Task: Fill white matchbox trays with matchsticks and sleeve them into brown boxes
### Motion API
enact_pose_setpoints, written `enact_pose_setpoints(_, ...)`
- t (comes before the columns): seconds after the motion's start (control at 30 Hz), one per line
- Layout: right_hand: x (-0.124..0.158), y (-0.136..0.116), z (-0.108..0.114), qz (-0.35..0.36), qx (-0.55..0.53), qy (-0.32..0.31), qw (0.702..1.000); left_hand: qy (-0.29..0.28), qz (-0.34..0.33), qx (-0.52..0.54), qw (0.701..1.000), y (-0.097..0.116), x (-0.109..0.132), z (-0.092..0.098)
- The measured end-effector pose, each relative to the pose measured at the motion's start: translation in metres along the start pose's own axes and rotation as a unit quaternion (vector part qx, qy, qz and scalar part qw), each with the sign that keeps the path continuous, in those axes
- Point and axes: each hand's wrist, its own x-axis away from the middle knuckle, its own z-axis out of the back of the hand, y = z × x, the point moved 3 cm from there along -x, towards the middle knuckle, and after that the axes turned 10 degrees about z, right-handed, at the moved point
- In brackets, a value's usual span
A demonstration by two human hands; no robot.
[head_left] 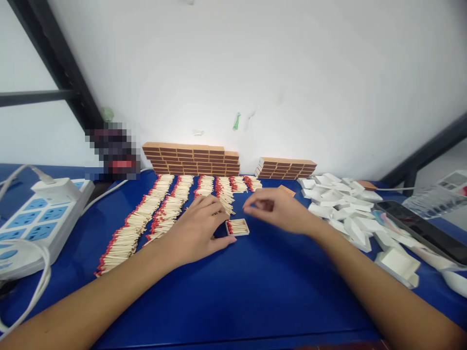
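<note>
Though boxes (pixel 193 161) stand stacked, matches (pixel 136 219) and white trays (pixel 337 197) seemingly remain. Left hand (pixel 204 221) flanks a match-filled tray (pixel 241 235), right hand (pixel 275 208) curls; I can't tell if either grips.

We faced a white wall (pixel 292 63), softly lit and greyer toward the top, with a small green patch (pixel 237 121) low on it. Dark slanting posts stood at our left (pixel 54 53) and right (pixel 434 141), and before us a glossy blue table (pixel 255 296) ran up toward the wall.
</note>
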Motion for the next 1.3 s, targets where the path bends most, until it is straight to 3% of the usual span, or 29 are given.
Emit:
enact_pose_setpoints(0.1, 0.010, 0.048, 0.039, -0.084, 0.179, 0.107, 0.974, 0.000, 0.006, -0.002, 1.000, -0.001, 0.000, -0.003)
enact_pose_setpoints(0.2, 0.025, 0.089, 0.061, -0.165, 0.235, 0.047, 0.957, -0.003, 0.012, 0.007, 1.000, 0.000, 0.000, -0.003)
enact_pose_setpoints(0.3, 0.034, 0.101, 0.066, -0.224, 0.186, -0.019, 0.957, 0.008, 0.021, 0.010, 1.000, 0.001, -0.001, 0.001)
enact_pose_setpoints(0.37, 0.032, 0.090, 0.066, -0.202, 0.163, -0.027, 0.965, 0.025, 0.026, 0.002, 0.999, 0.000, -0.002, 0.005)
enact_pose_setpoints(0.47, 0.022, 0.054, 0.060, -0.115, 0.111, -0.031, 0.987, 0.052, 0.038, -0.015, 0.998, -0.003, -0.005, 0.010)
enact_pose_setpoints(0.6, 0.009, 0.004, 0.040, -0.039, 0.026, -0.041, 0.998, 0.082, 0.052, -0.020, 0.995, -0.007, -0.007, 0.013)
enact_pose_setpoints(0.7, 0.004, -0.017, 0.024, 0.011, 0.007, -0.046, 0.999, 0.098, 0.053, -0.012, 0.994, -0.009, -0.008, 0.013)
enact_pose_setpoints(0.83, 0.001, -0.018, 0.015, 0.035, -0.002, -0.027, 0.999, 0.092, 0.049, -0.002, 0.994, -0.010, -0.008, 0.013)
enact_pose_setpoints(1.3, 0.001, 0.001, 0.008, 0.008, -0.053, 0.029, 0.998, 0.079, 0.042, 0.037, 0.995, -0.019, -0.010, 0.020)
